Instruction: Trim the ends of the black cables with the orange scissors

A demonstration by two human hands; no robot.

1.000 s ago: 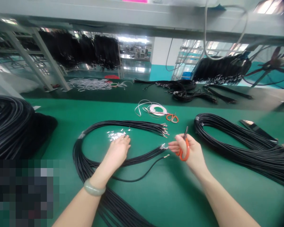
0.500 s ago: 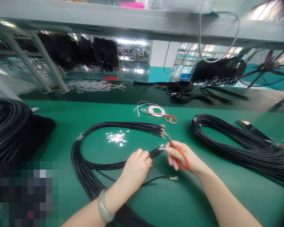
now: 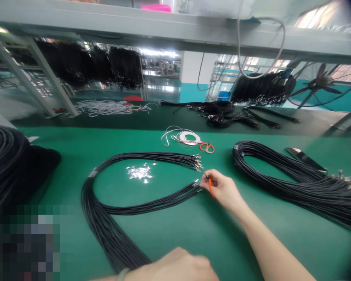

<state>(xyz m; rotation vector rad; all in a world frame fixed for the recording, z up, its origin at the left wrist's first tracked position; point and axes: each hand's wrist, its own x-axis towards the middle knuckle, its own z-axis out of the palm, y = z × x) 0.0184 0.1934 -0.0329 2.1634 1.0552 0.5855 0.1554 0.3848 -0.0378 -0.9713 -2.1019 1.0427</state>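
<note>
A bundle of black cables [image 3: 89,203] lies looped on the green table, bound by a clear tie at upper left, with bare wire tips at the ends. My right hand [image 3: 220,189] is closed on a pair of orange-handled scissors [image 3: 211,187]. Its fingertips are at the stripped ends of the lower cable group [image 3: 175,198]; whether they pinch one of them I cannot make out. At the bottom edge is my left hand [image 3: 178,267], back upward, near the cable bundle. Its fingers are hidden.
Small clear scraps [image 3: 139,171] lie inside the loop. Behind it are a white tape roll [image 3: 190,138] and a second pair of scissors [image 3: 207,147]. More cable coils [image 3: 266,173] lie at right, beside a dark blade-shaped piece [image 3: 307,159]; a large coil [image 3: 7,164] is at left.
My left hand has left the lower cable group and moved down to the bottom edge. The scissors have turned in my right hand, which has come closer to the cable ends. The view shifted slightly.
</note>
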